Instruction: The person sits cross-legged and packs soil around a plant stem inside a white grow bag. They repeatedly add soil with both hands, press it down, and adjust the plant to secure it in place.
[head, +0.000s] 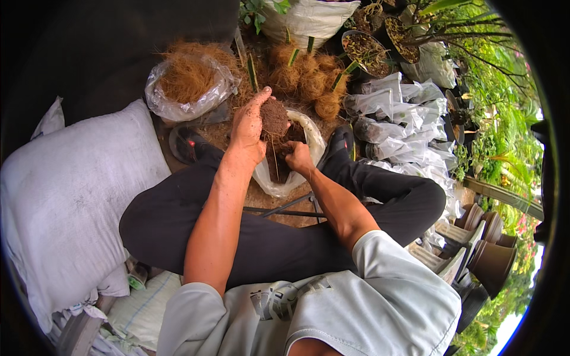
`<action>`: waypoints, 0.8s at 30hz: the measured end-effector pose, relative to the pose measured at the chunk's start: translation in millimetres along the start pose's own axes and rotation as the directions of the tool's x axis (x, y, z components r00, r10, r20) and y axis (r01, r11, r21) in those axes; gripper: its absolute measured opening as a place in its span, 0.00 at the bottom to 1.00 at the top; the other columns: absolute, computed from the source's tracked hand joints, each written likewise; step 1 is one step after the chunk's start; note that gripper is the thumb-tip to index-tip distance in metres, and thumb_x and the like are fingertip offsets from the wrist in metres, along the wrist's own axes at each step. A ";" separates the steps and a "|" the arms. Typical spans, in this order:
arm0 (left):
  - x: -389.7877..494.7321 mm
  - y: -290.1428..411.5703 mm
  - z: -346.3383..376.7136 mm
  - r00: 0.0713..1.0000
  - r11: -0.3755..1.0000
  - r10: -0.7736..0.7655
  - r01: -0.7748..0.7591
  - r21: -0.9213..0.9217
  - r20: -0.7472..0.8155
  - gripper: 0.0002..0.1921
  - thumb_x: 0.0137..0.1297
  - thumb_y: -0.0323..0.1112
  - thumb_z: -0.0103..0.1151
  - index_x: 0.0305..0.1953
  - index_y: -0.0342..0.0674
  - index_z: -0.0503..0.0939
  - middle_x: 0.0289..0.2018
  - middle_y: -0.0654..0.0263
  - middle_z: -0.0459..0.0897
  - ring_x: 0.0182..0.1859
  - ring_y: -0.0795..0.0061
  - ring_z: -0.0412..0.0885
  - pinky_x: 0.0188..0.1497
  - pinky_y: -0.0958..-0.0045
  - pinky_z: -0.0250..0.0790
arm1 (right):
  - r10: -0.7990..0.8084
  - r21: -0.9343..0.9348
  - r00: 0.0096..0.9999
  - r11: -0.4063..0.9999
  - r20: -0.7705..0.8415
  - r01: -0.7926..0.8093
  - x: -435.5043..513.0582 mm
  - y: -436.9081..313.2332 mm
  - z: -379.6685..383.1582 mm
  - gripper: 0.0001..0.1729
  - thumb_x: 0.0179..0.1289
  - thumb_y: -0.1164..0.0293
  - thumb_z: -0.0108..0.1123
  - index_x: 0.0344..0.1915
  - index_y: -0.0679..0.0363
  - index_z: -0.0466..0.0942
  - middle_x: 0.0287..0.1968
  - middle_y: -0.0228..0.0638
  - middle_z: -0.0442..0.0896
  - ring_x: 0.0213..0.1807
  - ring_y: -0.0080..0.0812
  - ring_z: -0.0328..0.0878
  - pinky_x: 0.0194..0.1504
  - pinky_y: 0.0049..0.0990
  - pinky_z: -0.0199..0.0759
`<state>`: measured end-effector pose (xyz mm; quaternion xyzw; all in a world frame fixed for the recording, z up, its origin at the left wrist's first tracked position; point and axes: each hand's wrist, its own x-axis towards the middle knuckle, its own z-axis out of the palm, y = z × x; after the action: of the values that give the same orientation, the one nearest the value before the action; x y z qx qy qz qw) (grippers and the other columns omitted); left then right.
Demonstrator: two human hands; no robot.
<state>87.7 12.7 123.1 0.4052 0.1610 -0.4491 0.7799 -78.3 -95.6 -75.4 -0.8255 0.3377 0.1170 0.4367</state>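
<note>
My left hand (pixel 249 127) cups a ball of dark soil (pixel 274 118) with fine fibres hanging from it, and a cut green leaf piece (pixel 252 73) stands upright just beyond the fingertips. Below and to the right of the ball, my right hand (pixel 299 156) reaches into a clear plastic bag of soil (pixel 315 133) between my feet; its fingertips are partly hidden at the soil, so its hold is unclear. Several balls wrapped in brown coconut fibre (pixel 311 84), some with cut leaf pieces sticking out, lie beyond the bag.
A plastic bag of loose coconut fibre (pixel 187 84) stands at the upper left, above a large white sack (pixel 80 191). Rows of plastic-bagged items (pixel 401 120) fill the right side, with brown plastic pots (pixel 492 262) lower down. Potted plants (pixel 365 53) stand at the back.
</note>
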 end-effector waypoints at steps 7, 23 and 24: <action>9.9 -29.0 -17.8 1.000 0.995 -0.009 0.009 0.097 0.005 0.11 0.65 0.37 0.64 0.43 0.39 0.78 0.34 0.62 0.84 0.37 0.67 0.85 0.39 0.60 0.84 | 0.079 0.162 0.997 0.984 0.011 -0.080 -11.6 -25.3 -22.8 0.21 0.48 0.79 0.61 0.46 0.61 0.85 0.42 0.50 0.87 0.48 0.47 0.85 0.51 0.37 0.76; 23.7 -88.8 -46.6 0.980 0.856 -0.027 0.123 0.502 -0.195 0.14 0.60 0.37 0.64 0.46 0.40 0.84 0.41 0.66 0.86 0.46 0.66 0.83 0.52 0.57 0.76 | 0.177 0.918 0.984 0.382 0.039 -0.105 -52.9 -71.2 -72.5 0.19 0.71 0.63 0.53 0.56 0.59 0.80 0.55 0.37 0.81 0.55 0.34 0.77 0.56 0.33 0.69; 21.6 -92.2 -43.1 0.985 0.889 -0.059 0.127 0.439 -0.164 0.15 0.60 0.37 0.64 0.47 0.40 0.83 0.44 0.66 0.85 0.47 0.66 0.83 0.52 0.57 0.76 | 0.148 0.910 0.989 0.411 -0.012 -0.050 -56.6 -77.2 -71.3 0.20 0.73 0.61 0.52 0.56 0.59 0.80 0.55 0.38 0.81 0.55 0.33 0.77 0.58 0.31 0.67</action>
<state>27.7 9.1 38.1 0.5973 0.1291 -0.4802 0.6293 -76.7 -96.7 43.9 -0.4420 0.4149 -0.0957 0.7895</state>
